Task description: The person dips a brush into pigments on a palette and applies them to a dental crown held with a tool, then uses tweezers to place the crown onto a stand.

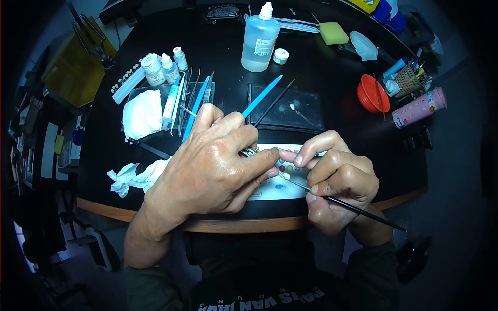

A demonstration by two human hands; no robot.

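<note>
My left hand [218, 160] is closed, its fingers bent around a silvery metal tool [249, 152] that shows only in part between them. In my right hand [342, 181] is a thin brush [358, 209] with a black handle, gripped between thumb and fingers and angled toward my left fingertips. A small cream tooth-shaped piece [287, 177] shows right by the brush's tip. My right index finger reaches out close to my left fingertips. Under both hands lies a white palette [275, 194] with coloured dots and a blue smear.
Behind the hands is a dark flat case [306, 116] with a blue-handled tool [264, 95] leaning on it. A liquid bottle [259, 41] stands at the back. Left are small jars [153, 70], instruments and white cloth [142, 116]; right, a red bowl [369, 93] and pink tumbler [420, 107].
</note>
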